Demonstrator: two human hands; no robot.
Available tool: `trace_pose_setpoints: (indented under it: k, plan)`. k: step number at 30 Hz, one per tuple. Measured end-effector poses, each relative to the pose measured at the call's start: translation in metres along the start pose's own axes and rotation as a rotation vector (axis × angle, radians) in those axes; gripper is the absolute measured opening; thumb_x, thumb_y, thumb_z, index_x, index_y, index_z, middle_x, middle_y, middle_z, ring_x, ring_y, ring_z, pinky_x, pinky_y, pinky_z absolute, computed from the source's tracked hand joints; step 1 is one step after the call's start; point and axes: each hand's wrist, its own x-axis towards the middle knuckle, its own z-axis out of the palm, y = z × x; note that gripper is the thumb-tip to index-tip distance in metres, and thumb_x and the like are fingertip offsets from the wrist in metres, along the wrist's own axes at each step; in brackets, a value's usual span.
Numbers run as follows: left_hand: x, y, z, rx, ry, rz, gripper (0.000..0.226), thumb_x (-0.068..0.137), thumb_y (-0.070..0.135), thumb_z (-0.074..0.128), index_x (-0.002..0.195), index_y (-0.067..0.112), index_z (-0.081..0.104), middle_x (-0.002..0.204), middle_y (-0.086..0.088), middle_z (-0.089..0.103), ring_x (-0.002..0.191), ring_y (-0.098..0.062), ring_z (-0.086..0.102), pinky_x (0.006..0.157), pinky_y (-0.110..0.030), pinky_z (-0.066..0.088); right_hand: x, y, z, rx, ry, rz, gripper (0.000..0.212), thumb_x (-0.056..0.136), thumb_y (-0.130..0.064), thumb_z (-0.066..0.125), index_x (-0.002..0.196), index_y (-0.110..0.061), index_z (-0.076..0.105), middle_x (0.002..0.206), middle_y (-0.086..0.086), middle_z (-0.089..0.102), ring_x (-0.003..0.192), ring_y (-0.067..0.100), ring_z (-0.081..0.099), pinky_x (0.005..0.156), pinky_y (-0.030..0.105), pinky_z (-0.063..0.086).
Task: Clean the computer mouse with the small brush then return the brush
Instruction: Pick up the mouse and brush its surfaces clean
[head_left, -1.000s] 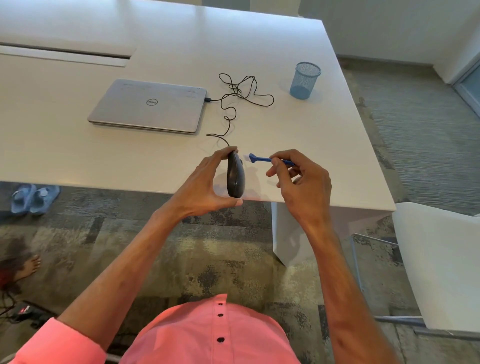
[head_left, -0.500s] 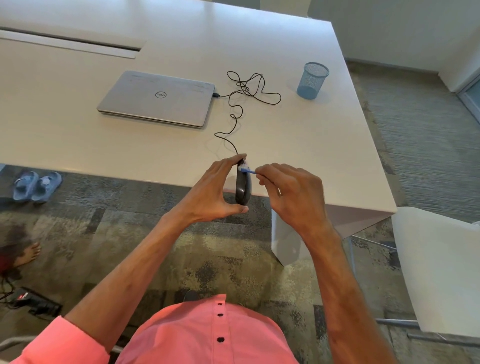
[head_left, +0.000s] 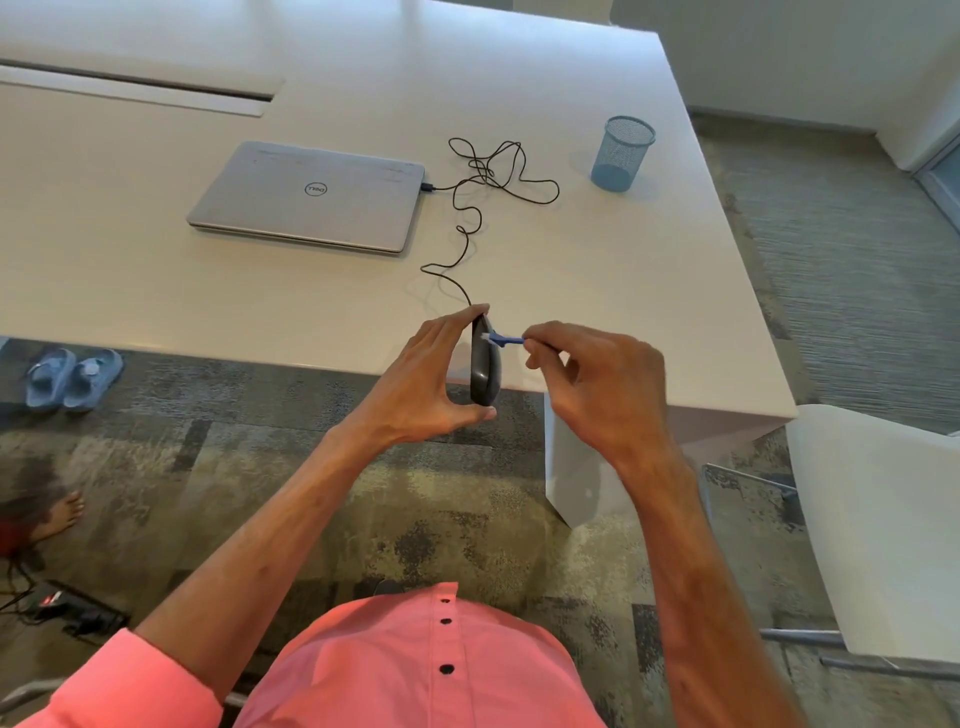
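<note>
Shut laptop (head_left: 306, 197) on tbl (head_left: 156, 291); sandals (head_left: 72, 378), chair (head_left: 883, 519).

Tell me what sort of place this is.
Probably an office or meeting room: a large white table with a closed silver laptop and a blue wire-mesh pen cup on it, standing on grey patterned carpet tiles.

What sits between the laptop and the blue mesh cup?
Head view: the black mouse cable, plugged into the laptop, lies in a loose tangle on the table there, clear of the mesh cup.
</note>
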Motion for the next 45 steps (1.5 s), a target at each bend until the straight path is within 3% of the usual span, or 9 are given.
trace_pose_setpoints:
  k: [4,8,13,17,24,30,35,42,45]
  plan:
    - [0.004,-0.004,-0.002,0.006,0.000,-0.013,0.130,0.079,0.055,0.099,0.180,0.028,0.022,0.177,0.001,0.041,0.163,-0.018,0.037,0.133,-0.046,0.037,-0.003,0.001,0.002,-0.037,-0.174,-0.048,0.016,0.106,-0.032,0.068,0.102,-0.030,0.083,0.080,-0.012,0.081,0.065,0.017,0.073,0.061,0.038,0.060]
    - [0.004,-0.007,0.001,-0.008,-0.023,-0.034,0.130,0.079,0.068,0.087,0.182,0.029,0.018,0.179,0.002,0.039,0.163,-0.017,0.036,0.130,-0.040,0.035,-0.002,0.006,-0.004,-0.001,-0.294,-0.054,0.016,0.103,-0.033,0.068,0.098,-0.034,0.084,0.077,-0.016,0.080,0.069,0.011,0.074,0.068,0.036,0.061]
    - [0.007,-0.011,0.000,-0.028,0.003,-0.055,0.131,0.077,0.077,0.083,0.182,0.032,0.019,0.176,0.003,0.044,0.157,-0.013,0.041,0.121,-0.031,0.033,-0.002,0.002,0.001,0.166,-0.172,0.045,0.013,0.103,-0.034,0.071,0.097,-0.034,0.082,0.075,-0.023,0.078,0.064,0.003,0.070,0.066,0.031,0.058]
    - [0.008,-0.012,-0.004,-0.080,0.017,-0.060,0.127,0.077,0.077,0.084,0.180,0.029,0.026,0.172,0.002,0.049,0.153,-0.011,0.045,0.121,-0.029,0.036,-0.002,0.009,0.009,0.194,-0.237,0.100,0.010,0.104,-0.033,0.075,0.098,-0.035,0.082,0.073,-0.025,0.077,0.063,-0.001,0.067,0.067,0.026,0.055]
    - [0.009,-0.020,-0.008,-0.115,0.019,-0.061,0.125,0.081,0.059,0.099,0.178,0.027,0.027,0.175,0.003,0.047,0.160,-0.017,0.045,0.132,-0.045,0.039,-0.001,0.025,0.005,0.060,-0.102,0.165,0.011,0.103,-0.031,0.073,0.094,-0.035,0.079,0.073,-0.027,0.076,0.052,-0.018,0.050,0.060,0.017,0.037]
    - [0.013,-0.019,-0.005,-0.133,0.057,-0.051,0.124,0.078,0.069,0.094,0.177,0.029,0.030,0.172,0.007,0.049,0.157,-0.012,0.047,0.130,-0.041,0.042,-0.005,0.011,0.012,0.161,-0.171,0.139,0.013,0.102,-0.029,0.077,0.092,-0.028,0.085,0.071,-0.021,0.078,0.049,-0.010,0.054,0.059,0.023,0.047]
    - [0.014,-0.022,-0.010,-0.124,0.087,-0.051,0.123,0.080,0.063,0.096,0.177,0.029,0.028,0.173,0.008,0.048,0.158,-0.012,0.045,0.129,-0.039,0.041,-0.007,0.001,0.014,0.329,-0.148,0.149,0.012,0.103,-0.027,0.077,0.096,-0.024,0.086,0.074,-0.017,0.081,0.057,-0.001,0.073,0.062,0.037,0.065]
    - [0.017,-0.022,-0.009,-0.105,0.072,-0.038,0.125,0.081,0.055,0.099,0.178,0.022,0.027,0.173,-0.001,0.047,0.157,-0.016,0.045,0.126,-0.034,0.039,-0.005,0.003,0.017,0.436,-0.242,0.104,0.011,0.105,-0.029,0.075,0.104,-0.029,0.085,0.086,-0.019,0.083,0.059,0.003,0.076,0.064,0.042,0.065]
    - [0.019,-0.020,-0.008,-0.090,0.080,-0.030,0.128,0.080,0.059,0.100,0.179,0.025,0.026,0.174,-0.002,0.046,0.156,-0.015,0.044,0.125,-0.030,0.036,-0.002,0.007,0.017,0.392,-0.138,0.072,0.012,0.105,-0.032,0.073,0.108,-0.030,0.085,0.085,-0.015,0.083,0.062,0.005,0.075,0.061,0.042,0.064]
